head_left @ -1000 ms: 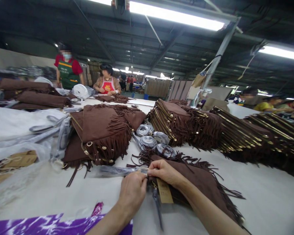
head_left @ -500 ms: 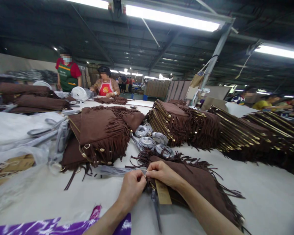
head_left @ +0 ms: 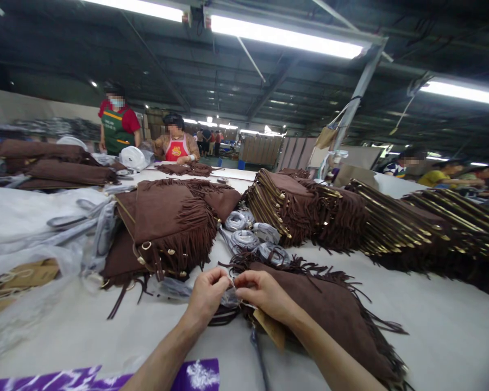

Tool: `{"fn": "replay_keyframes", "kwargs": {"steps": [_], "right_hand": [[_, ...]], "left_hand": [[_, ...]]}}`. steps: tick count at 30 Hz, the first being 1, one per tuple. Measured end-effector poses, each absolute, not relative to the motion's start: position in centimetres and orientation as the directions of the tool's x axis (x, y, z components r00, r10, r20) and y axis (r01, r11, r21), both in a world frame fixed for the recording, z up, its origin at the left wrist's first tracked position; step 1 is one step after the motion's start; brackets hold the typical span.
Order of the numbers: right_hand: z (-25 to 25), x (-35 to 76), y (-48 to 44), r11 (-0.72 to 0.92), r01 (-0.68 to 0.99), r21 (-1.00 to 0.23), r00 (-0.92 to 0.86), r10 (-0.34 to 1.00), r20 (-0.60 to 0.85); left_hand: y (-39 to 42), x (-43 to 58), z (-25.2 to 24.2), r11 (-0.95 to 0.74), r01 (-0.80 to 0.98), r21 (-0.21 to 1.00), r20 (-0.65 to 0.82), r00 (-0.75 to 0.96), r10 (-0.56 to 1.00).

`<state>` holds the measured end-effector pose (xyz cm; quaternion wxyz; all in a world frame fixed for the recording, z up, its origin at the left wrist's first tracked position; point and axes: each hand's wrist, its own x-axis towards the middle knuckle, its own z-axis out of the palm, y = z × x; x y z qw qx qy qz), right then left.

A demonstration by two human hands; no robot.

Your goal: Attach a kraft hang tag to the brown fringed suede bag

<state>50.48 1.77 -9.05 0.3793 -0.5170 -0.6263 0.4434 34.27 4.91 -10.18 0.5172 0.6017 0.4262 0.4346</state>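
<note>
A brown fringed bag (head_left: 321, 304) lies flat on the table in front of me. At its left corner my left hand (head_left: 207, 293) and my right hand (head_left: 264, 293) meet, thumbs and forefingers pinched on a thin pale tag string. From the string, below my right hand, hangs a tan paper tag (head_left: 271, 328). A grey plastic-wrapped strap (head_left: 258, 353) trails down from the bag's corner. Clear plastic wrap (head_left: 173, 289) lies just left of my left hand. My fingers partly hide the string.
Brown fringed bags (head_left: 171, 217) are piled at left, with taller stacks (head_left: 391, 217) at right. Coiled wrapped straps (head_left: 246, 239) lie between. Tan tags (head_left: 32, 277) and a purple plastic sheet (head_left: 65, 380) lie nearer. Two aproned people (head_left: 120, 127) are across the table.
Both hands have shifted slightly left and up, away from the bag's corner. The tan tag has tilted, and some dark fringe now shows beneath my hands.
</note>
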Motion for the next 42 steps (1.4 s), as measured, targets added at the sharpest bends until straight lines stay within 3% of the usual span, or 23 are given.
{"fn": "replay_keyframes", "kwargs": {"steps": [6,11,28,31,35,38,42], "right_hand": [[-8.8,50.1,2.1,0.077,0.27,-0.96,-0.14,0.989,0.04],[-9.2,50.3,2.3,0.053,0.148,-0.988,-0.077,0.996,0.042],[-10.3,50.1,2.4,0.136,0.13,-0.982,-0.072,0.989,0.127],[-10.6,50.3,2.6,0.113,0.114,-0.987,-0.084,0.991,0.104],[-11.1,50.6,2.8,0.112,0.152,-0.982,-0.047,0.993,0.106],[-10.9,50.4,2.4,0.196,0.33,-0.924,-0.03,0.98,0.197],[-9.8,50.8,1.4,0.318,0.533,-0.784,-0.167,0.948,0.271]], "left_hand": [[4.5,34.4,-10.3,-0.072,0.052,0.996,0.054,0.296,0.954],[4.1,34.9,-10.9,-0.117,0.166,0.979,0.041,0.403,0.914],[4.0,35.3,-10.6,-0.237,0.321,0.917,0.124,0.335,0.934],[4.2,35.4,-10.9,-0.128,0.209,0.97,0.061,0.3,0.952],[4.2,35.1,-10.5,0.174,0.005,0.985,-0.165,0.342,0.925],[4.0,34.6,-9.8,0.387,-0.195,0.901,-0.282,0.413,0.866],[4.2,33.9,-9.3,0.525,-0.389,0.757,-0.32,0.479,0.817]]}}
